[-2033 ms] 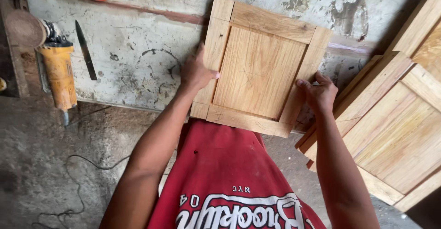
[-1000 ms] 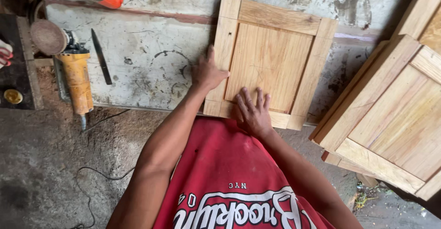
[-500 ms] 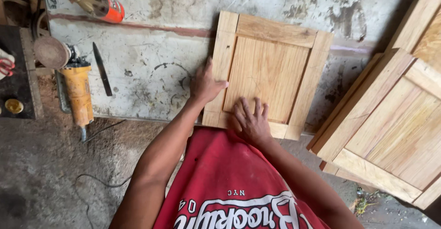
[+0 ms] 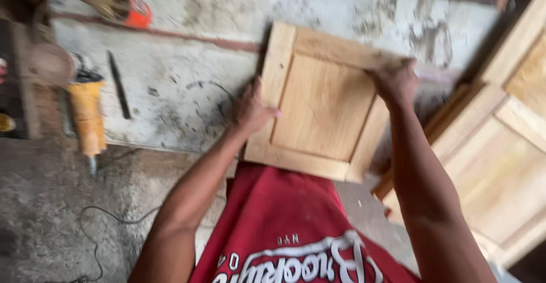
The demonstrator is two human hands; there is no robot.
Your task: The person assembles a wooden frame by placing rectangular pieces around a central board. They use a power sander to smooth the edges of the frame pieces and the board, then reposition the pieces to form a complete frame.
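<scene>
The fingers of the left hand [image 4: 253, 109] curl around the left rail of a wooden door panel [image 4: 324, 104], thumb lying across the front of the frame, while the right hand [image 4: 396, 78] now clamps the panel's upper right corner — half a second ago that hand lay flat, fingers spread, on the bottom rail near the body. The panel itself has swung a little: it lies tilted on the pale, stained surface [image 4: 187, 90], its lower edge hanging out over the red shirt [image 4: 284, 226]. To the right, more wooden panels [image 4: 500, 163] lean stacked just beside it, close enough to crowd the right forearm. On the left of the surface lies a dark, thin blade-like tool [image 4: 119, 84], and beyond it a yellow angle grinder [image 4: 86, 115] rests at the edge, with its cord [image 4: 96, 220] trailing over the grey floor. An orange-tipped power tool [image 4: 116, 5] sits at the far back — the view is blurred, so finer detail cannot be told.
</scene>
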